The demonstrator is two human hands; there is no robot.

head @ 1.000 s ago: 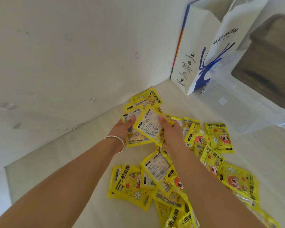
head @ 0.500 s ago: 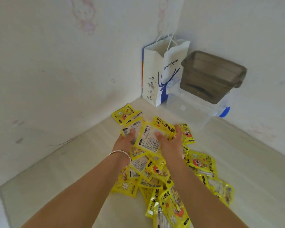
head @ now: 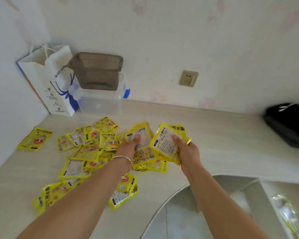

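Two handfuls of yellow snack packets going on here. The left bunch of packets (head: 140, 135) is pinched in the left hand (head: 129, 149), thumb lying across the white label side and the other fingers curled underneath. The right bunch of packets (head: 164, 145) is right next to it, nearly touching. The right hand (head: 188, 152) grips it the same way, thumb pressed on the label.

Both bunches are held over the pale tabletop (head: 214, 144), at the right edge of the loose pile of packets (head: 90, 149) scattered across it. One stray packet (head: 35, 138) lies off by itself at the far left.

There's a silver bangle (head: 123, 159) on the left wrist and a gold ring (head: 188, 140) on the right hand.

In the corner a white paper coffee bag (head: 41, 78) stands beside a clear plastic box (head: 100, 104) with a smoky grey tub (head: 97, 71) on top. A wall socket (head: 188, 78) sits further right, and a black bag (head: 290, 123) lies at the far right.
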